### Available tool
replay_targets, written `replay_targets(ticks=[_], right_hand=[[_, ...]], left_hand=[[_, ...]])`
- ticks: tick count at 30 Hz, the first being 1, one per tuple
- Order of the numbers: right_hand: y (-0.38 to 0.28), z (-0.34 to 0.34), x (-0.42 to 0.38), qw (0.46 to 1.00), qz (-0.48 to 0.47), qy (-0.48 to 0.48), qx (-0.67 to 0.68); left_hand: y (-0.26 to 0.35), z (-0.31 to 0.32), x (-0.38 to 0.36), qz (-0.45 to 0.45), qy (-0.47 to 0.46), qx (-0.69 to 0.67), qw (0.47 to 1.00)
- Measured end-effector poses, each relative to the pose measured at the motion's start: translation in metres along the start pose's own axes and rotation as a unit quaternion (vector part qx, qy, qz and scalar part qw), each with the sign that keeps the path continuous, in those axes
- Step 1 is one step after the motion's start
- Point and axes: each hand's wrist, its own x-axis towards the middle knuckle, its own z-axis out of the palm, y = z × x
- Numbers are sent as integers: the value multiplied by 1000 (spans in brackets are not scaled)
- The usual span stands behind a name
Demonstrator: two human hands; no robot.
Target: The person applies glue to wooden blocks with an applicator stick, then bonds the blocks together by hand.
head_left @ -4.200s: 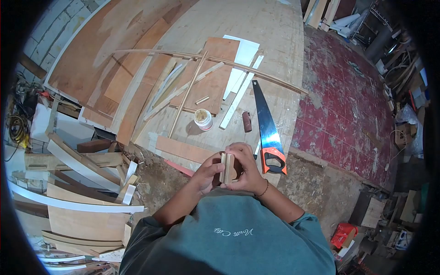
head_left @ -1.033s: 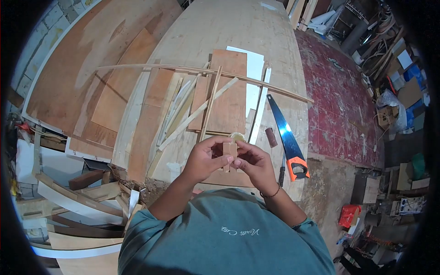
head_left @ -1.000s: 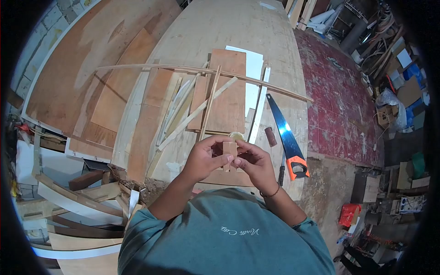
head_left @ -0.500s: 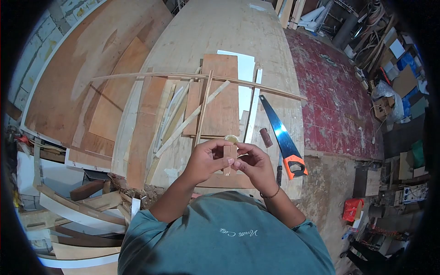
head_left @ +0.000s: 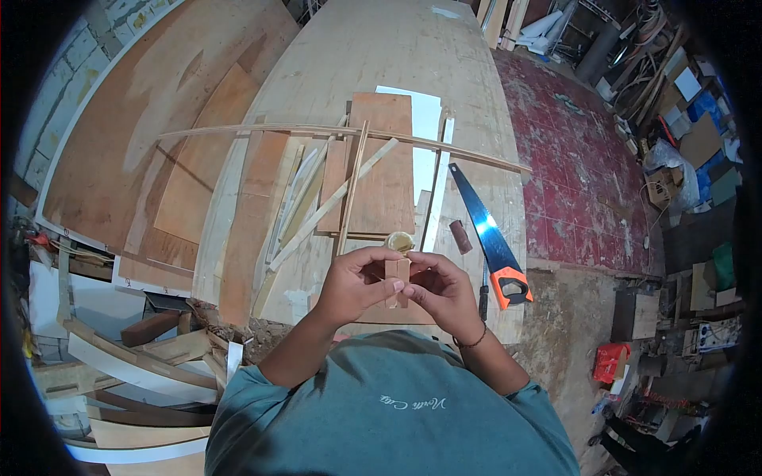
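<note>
Close to my body, a small wooden block assembly [head_left: 397, 274] is pinched between both hands. My left hand [head_left: 355, 284] grips its left side, thumb across the front face. My right hand [head_left: 440, 289] closes on its right side with thumb and fingertips. Just beyond my fingers sits a small round pot [head_left: 401, 241] with pale yellowish contents. A hand saw [head_left: 486, 226] with an orange and black handle lies to the right. Between it and the pot is a brown cylindrical piece [head_left: 459, 236].
A wooden panel [head_left: 382, 163] and a white sheet [head_left: 426, 143] lie on the worktable [head_left: 373, 40]. Thin strips [head_left: 325, 205] cross left of them, and a long slat [head_left: 468, 152] spans the table. Large plywood sheets [head_left: 135, 103] lean left. Curved offcuts [head_left: 143, 361] pile at lower left.
Both hands and the wooden block have shifted very slightly toward my body, showing more of the round pot. Other things stay in place.
</note>
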Motion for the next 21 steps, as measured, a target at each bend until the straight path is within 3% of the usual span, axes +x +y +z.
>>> replay_targets(ticks=[7, 14, 16, 17, 19, 21], right_hand=[[-4, -1, -4, 997, -40, -3, -72], [-11, -7, -8, 995, -16, -23, -101], [-20, -12, -7, 958, -53, -73, -271], [-23, -10, -7, 958, -53, -74, -271], [-27, -7, -7, 904, -199, -43, -375], [-26, -10, -8, 896, -177, -83, -399]], left_hand=[[7, 7, -4, 5, 14, 27, 1000], [-1, 4, -6, -25, 5, 16, 1000], [-2, 6, -5, -29, 7, -61, 998], [-4, 5, -6, -29, 8, -61, 998], [-8, 5, -6, -49, 29, -100, 993], [-6, 10, -6, -65, 23, -107, 992]])
